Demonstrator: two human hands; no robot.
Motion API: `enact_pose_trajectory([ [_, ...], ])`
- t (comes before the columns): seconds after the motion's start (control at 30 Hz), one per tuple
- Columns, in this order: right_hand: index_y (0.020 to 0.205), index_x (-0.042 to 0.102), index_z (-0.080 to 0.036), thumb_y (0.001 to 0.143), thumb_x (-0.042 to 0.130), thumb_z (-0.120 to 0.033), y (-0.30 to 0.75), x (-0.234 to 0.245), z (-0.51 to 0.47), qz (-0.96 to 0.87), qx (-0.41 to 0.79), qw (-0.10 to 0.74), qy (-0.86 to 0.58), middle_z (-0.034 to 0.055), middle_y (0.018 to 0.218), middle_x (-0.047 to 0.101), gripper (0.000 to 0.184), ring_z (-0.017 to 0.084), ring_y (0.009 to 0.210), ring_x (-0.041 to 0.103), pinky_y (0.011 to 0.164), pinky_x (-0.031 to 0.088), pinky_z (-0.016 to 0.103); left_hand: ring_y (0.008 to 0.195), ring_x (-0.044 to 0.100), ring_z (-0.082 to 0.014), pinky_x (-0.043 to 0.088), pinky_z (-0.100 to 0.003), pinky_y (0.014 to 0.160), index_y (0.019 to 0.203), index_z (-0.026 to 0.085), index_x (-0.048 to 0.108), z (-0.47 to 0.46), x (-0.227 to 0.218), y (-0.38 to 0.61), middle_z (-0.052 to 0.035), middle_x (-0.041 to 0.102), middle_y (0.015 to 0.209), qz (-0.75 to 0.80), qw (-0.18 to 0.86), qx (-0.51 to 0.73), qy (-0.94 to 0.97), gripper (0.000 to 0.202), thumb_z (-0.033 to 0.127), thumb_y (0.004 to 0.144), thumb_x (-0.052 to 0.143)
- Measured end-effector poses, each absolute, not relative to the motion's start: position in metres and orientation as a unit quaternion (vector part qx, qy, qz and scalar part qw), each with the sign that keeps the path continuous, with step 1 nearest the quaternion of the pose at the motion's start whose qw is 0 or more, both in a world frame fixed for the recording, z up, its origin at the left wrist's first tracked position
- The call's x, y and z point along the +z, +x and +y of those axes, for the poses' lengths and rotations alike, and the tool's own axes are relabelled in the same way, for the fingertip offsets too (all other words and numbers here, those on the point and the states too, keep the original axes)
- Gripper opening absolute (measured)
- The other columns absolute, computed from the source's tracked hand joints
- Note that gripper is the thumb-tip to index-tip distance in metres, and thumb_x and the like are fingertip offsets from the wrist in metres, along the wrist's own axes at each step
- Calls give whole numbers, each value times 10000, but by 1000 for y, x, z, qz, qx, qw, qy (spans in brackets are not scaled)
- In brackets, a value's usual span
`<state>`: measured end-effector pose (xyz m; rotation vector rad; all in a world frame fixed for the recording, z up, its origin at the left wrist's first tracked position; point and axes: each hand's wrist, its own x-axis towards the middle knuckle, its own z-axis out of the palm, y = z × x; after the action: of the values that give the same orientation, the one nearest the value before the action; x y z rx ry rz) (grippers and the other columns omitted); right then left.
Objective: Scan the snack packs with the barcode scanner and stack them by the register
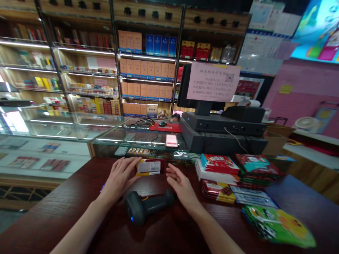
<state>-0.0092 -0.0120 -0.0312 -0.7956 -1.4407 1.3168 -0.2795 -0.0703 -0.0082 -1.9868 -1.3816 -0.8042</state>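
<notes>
Fingers (132,165) of the left hand (120,178) clasp the left end of a red box (149,166), its barcode label showing, just beyond the barcode scanner (145,208). The right hand (181,187) is spread open and empty above the scanner's handle, near the box. The box is in hand, but the scanner lies untouched. There is one box and one scanner. The snack packets (219,173) right of the scanner overlap too much to count.

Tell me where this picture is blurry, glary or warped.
Head view: the green packets at lower right are smeared by blur; the glass counter mirrors the shelf light strips; the shelves bow toward the left edge; the left hand, right hand and red box look fairly sharp.
</notes>
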Motion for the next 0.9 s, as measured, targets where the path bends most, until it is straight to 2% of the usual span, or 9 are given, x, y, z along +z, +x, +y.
enact_pose_trajectory([
  [0.3,1345,622,-253,773,730,-384,-11,-37,-11,-616,540,472,-325,100,1269,643,597,237,1098,624,1012,480,432,1218,561,-260,391,-459,1096,1496,261,407,-69,-10,-275,-102,616,1322,-506,272,-301,-761,612,355,928,617],
  [0.5,1333,634,-261,784,710,-343,-11,-32,-15,-630,531,472,-312,86,1268,644,561,225,1060,642,964,519,402,1206,557,-270,413,-456,1064,1473,302,448,-68,-12,-274,-98,600,1329,-526,252,-305,-753,597,357,910,641],
  [0.6,1318,645,-270,794,702,-346,-12,-31,-17,-630,538,472,-301,87,1266,642,533,228,1060,653,939,539,397,1144,583,-268,438,-454,1019,1471,330,456,-68,-12,-275,-87,615,1267,-549,237,-295,-746,599,358,905,648],
  [0.73,1300,658,-269,782,725,-363,-12,-31,-16,-628,547,464,-301,88,1255,644,531,231,1055,671,936,548,398,1050,623,-242,488,-410,945,1504,350,399,-68,-11,-276,-56,639,1171,-564,198,-289,-747,638,309,910,625],
  [0.9,1315,649,-252,779,733,-367,-13,-31,-15,-628,561,446,-304,96,1240,654,555,231,1040,684,960,533,414,1049,649,-220,528,-371,955,1555,373,268,-68,-9,-272,-37,610,1220,-561,137,-297,-760,737,235,904,586],
])
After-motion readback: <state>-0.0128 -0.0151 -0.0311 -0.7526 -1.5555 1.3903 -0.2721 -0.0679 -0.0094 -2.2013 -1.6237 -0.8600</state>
